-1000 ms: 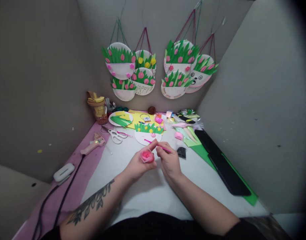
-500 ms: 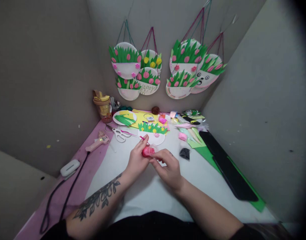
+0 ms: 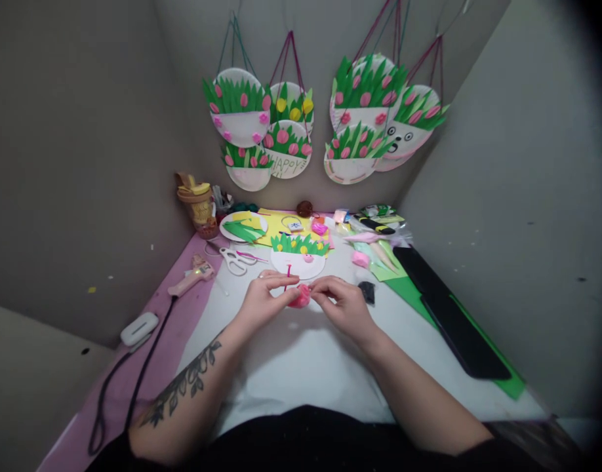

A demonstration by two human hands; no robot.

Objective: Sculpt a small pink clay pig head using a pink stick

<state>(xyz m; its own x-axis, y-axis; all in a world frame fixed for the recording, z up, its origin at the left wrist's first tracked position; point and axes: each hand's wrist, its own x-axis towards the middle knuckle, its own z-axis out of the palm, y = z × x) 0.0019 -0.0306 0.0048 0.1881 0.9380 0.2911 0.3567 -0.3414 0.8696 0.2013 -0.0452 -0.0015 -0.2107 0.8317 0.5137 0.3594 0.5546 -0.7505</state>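
My left hand (image 3: 264,298) is closed round a pink, soft-looking lump (image 3: 300,296), perhaps modelling clay in a clear wrapper; its exact kind is hard to make out. A thin magenta strip (image 3: 288,270) sticks up by the left fingers. My right hand (image 3: 343,307) pinches at the lump's right edge, thumb and index finger together. Just beyond both hands lies a paper plate craft (image 3: 291,265) with green paper grass, yellow tulips and a small pink piece (image 3: 308,258) on its white front.
Left of the hands are white scissors (image 3: 235,261) and a pink glue gun (image 3: 191,278) with a black cord. A plate with green paper strips (image 3: 244,229) lies behind. On the right are a pink roll (image 3: 360,259), a black packet (image 3: 366,292) and a long black object (image 3: 443,308). Plate crafts (image 3: 242,128) hang on the wall.
My hands have shifted slightly, the left turning so its fingers point right. The right fingers now pinch the lump's right edge. The magenta strip stands more upright, and the view has tilted down a little.
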